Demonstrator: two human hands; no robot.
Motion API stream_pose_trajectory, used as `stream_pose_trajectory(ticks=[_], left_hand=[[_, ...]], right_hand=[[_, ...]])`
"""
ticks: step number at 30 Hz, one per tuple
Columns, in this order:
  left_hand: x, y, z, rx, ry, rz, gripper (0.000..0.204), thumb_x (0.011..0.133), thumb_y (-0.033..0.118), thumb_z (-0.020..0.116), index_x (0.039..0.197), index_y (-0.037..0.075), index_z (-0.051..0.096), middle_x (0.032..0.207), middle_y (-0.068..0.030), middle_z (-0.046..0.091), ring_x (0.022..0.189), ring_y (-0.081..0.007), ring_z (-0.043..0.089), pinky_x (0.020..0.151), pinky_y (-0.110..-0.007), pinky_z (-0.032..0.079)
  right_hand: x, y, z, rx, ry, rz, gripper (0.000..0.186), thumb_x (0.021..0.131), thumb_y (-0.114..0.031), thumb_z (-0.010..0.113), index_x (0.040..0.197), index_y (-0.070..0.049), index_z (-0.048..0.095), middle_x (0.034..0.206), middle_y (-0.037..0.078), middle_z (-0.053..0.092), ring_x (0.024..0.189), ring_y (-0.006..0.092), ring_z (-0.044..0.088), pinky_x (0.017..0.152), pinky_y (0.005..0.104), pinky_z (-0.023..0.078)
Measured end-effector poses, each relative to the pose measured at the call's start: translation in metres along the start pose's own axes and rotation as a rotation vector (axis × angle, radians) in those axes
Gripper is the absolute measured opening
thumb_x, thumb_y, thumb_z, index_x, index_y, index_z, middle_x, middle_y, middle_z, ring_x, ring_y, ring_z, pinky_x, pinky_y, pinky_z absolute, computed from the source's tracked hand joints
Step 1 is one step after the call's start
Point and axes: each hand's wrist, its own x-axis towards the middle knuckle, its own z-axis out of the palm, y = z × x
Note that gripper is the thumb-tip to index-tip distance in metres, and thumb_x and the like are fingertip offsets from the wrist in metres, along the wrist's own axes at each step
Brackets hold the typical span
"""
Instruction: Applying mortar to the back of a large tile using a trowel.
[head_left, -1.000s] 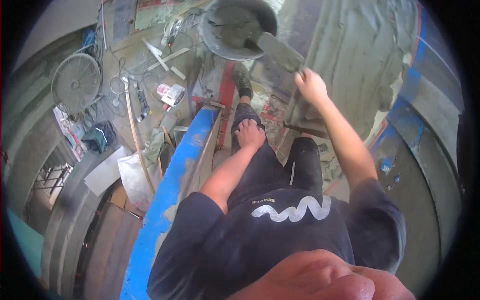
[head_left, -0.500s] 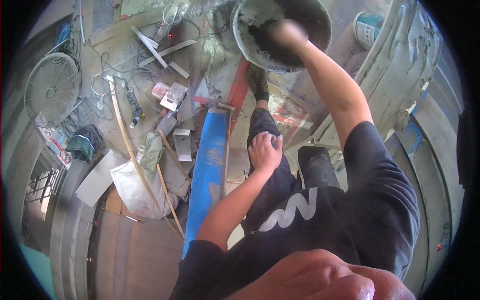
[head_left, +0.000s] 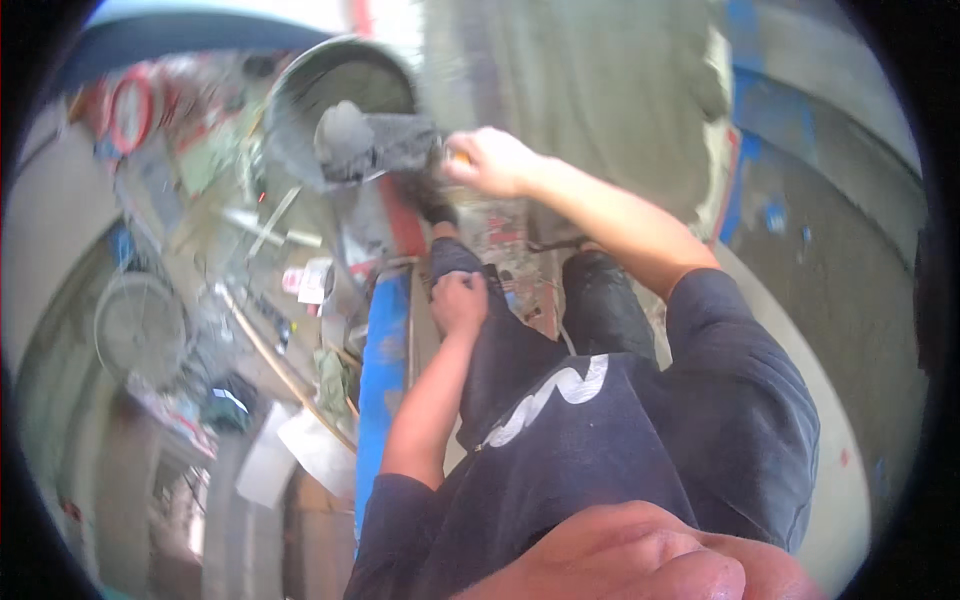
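Note:
In my right hand [head_left: 490, 162] is a trowel [head_left: 408, 143], its orange handle end showing between closed fingers. A lump of wet grey mortar [head_left: 343, 130] sits on the far end of its dark, smeared blade. The trowel is held over the right side of a round bucket [head_left: 275, 125] with a grey-crusted wall; wet grey material shows inside. My left hand [head_left: 460, 302] rests on my bent left knee and holds nothing, its fingers draped over the trouser cloth. Motion blurs the blade's edges.
A broad surface coated in wet grey plaster [head_left: 600, 90] lies ahead right. Along my left runs a blue-painted board [head_left: 383, 345]. Farther left are a round fan [head_left: 142, 325], a long wooden strip [head_left: 262, 345], a red-and-white container [head_left: 308, 281] and scattered cables.
My right hand has come out of the bucket to the right, now with the mortar-loaded trowel in sight. The view has swung right. My left hand stays on the knee.

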Motion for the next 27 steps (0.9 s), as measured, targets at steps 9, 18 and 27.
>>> stream_pose_trajectory(ticks=[9,18,27], left_hand=[[-0.061,0.048,0.079,0.314,-0.096,-0.061,0.033,0.092,0.041,0.065,0.108,0.013,0.073,0.125,-0.0118,0.065,0.125,-0.0329,0.057,0.105,-0.052,0.045],[-0.129,0.136,0.126,0.227,0.187,0.261,0.029,0.089,0.022,0.07,0.112,0.003,0.068,0.116,-0.0204,0.065,0.118,-0.0384,0.059,0.101,-0.049,0.047],[-0.151,0.188,0.189,-0.114,-0.18,0.339,0.019,0.098,0.014,0.064,0.108,-0.001,0.069,0.099,-0.0178,0.074,0.089,-0.0307,0.072,0.084,-0.039,0.055]], right_hand=[[-0.363,0.274,-0.089,-0.182,0.17,0.611,0.048,0.091,-0.049,0.067,0.093,-0.001,0.072,0.093,0.027,0.072,0.091,0.0441,0.07,0.078,0.0528,0.055],[-0.484,0.349,-0.067,0.053,0.348,0.502,0.048,0.09,-0.047,0.065,0.1,-0.001,0.07,0.094,0.024,0.072,0.091,0.0446,0.069,0.079,0.0525,0.054],[-0.545,0.363,-0.011,0.332,0.61,0.559,0.044,0.093,-0.04,0.064,0.112,-0.002,0.054,0.097,0.027,0.068,0.094,0.0489,0.065,0.079,0.0557,0.05]])
